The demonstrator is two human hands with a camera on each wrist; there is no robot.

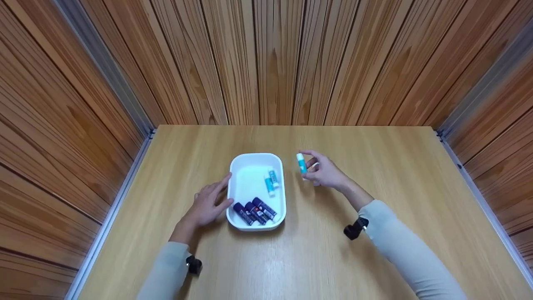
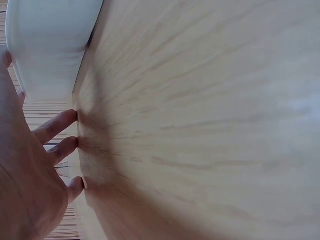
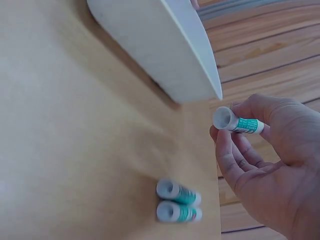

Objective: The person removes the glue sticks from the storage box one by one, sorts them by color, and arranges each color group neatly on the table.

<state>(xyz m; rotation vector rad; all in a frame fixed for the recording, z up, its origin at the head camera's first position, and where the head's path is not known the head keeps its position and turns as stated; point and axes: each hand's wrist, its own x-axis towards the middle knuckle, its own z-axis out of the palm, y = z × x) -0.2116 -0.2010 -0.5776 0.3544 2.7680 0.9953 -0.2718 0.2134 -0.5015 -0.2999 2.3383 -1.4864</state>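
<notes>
My right hand point(image 1: 327, 173) holds a teal glue stick point(image 1: 301, 163) with a white end between thumb and fingertips, above the table just right of a white tray point(image 1: 245, 179). In the right wrist view, two more teal glue sticks point(image 3: 179, 202) sit side by side on the table below that hand. Inside the tray, two teal glue sticks point(image 1: 270, 186) lie at the right, and several dark purple ones point(image 1: 255, 211) lie in a row at the near end. My left hand point(image 1: 207, 204) rests against the tray's left side, some fingertips point(image 2: 70, 145) down on the table.
A wooden table point(image 1: 374, 154) carries everything. Wood-panelled walls point(image 1: 275, 62) close it in at the back and both sides, with metal strips point(image 1: 112, 216) along the side edges. A small black device point(image 1: 356, 228) is strapped at each wrist.
</notes>
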